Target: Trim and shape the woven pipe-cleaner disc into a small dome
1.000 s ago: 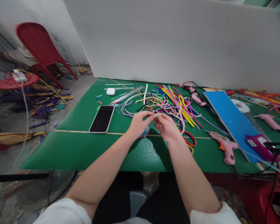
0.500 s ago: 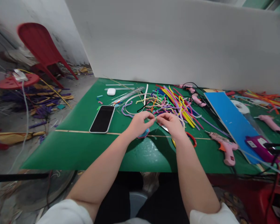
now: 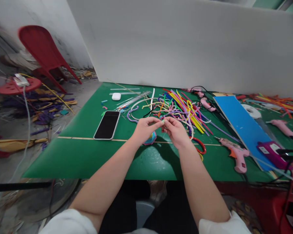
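My left hand (image 3: 146, 128) and my right hand (image 3: 175, 130) meet above the green table, both closed in a pinch. Between their fingertips is a small pale green piece (image 3: 163, 121), too small to make out fully; a thin strand seems to hang below it. Under my left hand lies a small blue, yellow and pink item (image 3: 150, 139), partly covered. Scissors with red and yellow handles (image 3: 202, 148) rest by my right wrist, their blades hidden. Just beyond my fingers spreads a pile of colourful pipe cleaners (image 3: 178, 105).
A phone (image 3: 107, 125) and a white earbud case (image 3: 116, 96) lie to the left, near clear sticks (image 3: 134, 100). On the right are a pink glue gun (image 3: 234, 152), a blue board (image 3: 241, 126), a purple power block (image 3: 274, 155) and cables. A white panel (image 3: 185, 45) stands behind.
My right hand has turned and its fingers have curled in more around the pale green piece. More of the colourful item and the scissor handles shows now.
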A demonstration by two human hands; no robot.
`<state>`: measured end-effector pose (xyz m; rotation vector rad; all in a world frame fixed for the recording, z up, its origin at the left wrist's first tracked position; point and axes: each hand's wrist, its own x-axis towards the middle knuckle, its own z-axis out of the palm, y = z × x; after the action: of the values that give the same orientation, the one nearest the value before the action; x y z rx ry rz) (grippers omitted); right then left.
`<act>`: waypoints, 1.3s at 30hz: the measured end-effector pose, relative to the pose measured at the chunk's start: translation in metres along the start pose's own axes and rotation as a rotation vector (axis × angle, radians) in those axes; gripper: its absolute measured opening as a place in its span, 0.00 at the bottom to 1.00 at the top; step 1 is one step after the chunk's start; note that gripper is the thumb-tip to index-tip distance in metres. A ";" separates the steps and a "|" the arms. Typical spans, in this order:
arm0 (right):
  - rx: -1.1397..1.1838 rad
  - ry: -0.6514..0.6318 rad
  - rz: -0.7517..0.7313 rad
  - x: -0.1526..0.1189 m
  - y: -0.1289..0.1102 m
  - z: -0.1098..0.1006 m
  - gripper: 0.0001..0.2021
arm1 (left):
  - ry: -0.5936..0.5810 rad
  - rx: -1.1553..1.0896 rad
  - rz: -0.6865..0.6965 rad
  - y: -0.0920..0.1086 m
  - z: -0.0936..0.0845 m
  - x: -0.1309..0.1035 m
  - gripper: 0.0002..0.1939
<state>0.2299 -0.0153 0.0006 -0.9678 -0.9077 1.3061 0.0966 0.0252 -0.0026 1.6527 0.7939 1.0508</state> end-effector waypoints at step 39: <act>-1.767 1.165 -0.200 -0.185 0.017 -0.189 0.23 | 0.417 0.240 -0.016 -0.037 -0.049 0.017 0.11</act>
<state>0.3900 -0.2103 -0.0804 -2.4155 -0.9598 -0.7163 0.0583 0.0703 -0.0258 1.6398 1.2435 1.3543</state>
